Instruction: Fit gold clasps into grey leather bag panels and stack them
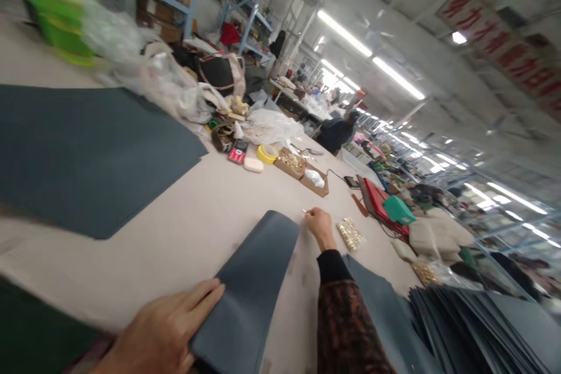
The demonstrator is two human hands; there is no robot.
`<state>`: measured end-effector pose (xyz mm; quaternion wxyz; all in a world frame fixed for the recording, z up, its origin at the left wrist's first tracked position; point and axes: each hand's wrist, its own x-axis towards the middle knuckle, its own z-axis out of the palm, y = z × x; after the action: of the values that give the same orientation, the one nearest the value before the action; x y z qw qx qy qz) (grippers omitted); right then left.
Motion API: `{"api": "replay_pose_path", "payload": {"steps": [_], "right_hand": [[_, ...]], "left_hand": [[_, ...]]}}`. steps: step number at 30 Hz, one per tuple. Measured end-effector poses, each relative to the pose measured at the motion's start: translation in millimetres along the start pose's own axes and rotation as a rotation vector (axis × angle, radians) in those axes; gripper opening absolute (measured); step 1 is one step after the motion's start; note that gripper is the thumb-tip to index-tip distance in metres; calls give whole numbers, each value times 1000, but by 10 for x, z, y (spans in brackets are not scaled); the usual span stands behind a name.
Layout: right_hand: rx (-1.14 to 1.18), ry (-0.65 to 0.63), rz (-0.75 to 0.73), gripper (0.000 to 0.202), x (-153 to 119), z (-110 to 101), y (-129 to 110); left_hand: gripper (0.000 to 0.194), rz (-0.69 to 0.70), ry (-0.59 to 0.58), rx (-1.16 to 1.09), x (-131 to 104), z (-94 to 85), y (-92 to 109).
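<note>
A dark blue-grey leather-like sheet (256, 280) lies bent over in a curve on the pale table. Its near left edge is gripped by my left hand (164, 324), fingers on top and the thumb mostly hidden below. Beyond the sheet's far end, my right hand (319, 227) is closed in a pinch low over the table. A tiny gold-coloured metal piece (304, 211) shows at its fingertips; its exact kind is too small to make out. Just right of that hand lies a clear packet of gold-coloured metal pieces (349, 234).
Flat dark sheets (87, 158) lie at left; a fanned stack (473, 327) is at right. Farther back are a box of gold-coloured pieces (291, 162), yellow tape (267, 153), plastic bags (272, 125) and a green basket (61, 23). A person (337, 131) sits in the background.
</note>
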<state>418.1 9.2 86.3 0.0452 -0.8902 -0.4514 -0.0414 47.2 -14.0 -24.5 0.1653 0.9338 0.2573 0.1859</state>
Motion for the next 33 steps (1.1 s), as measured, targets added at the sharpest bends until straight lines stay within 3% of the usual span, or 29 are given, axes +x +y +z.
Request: {"api": "replay_pose_path", "payload": {"steps": [3, 5, 8, 10, 12, 19, 27, 31, 33], "right_hand": [[246, 47, -17, 38, -281, -121, -31], [546, 51, -52, 38, -569, -162, -165], [920, -175, -147, 31, -1079, -123, -519], [930, -386, -225, 24, -1353, -37, -776], [845, -490, -312, 18, -1512, 48, -980], [604, -561, -474, 15, -1507, 46, -1205], [602, -625, -469, 16, -1489, 12, -1282], [631, -655, -404, 18, -1467, 23, -1329], [627, -666, -361, 18, -1445, 37, -1356]], "left_hand": [[81, -1, -128, -31, 108, -313, 173], [75, -6, -160, -64, 153, -415, 205], [66, 0, -162, -73, 148, -444, 209], [59, 18, -152, -53, 128, -431, 209], [51, 36, -138, -28, 113, -416, 208], [35, 57, -81, -19, 99, -376, 190], [41, 31, -132, -89, 71, -393, 183], [55, -5, -46, -88, 31, -195, 114], [54, 51, 47, -103, 33, -73, 48]]}}
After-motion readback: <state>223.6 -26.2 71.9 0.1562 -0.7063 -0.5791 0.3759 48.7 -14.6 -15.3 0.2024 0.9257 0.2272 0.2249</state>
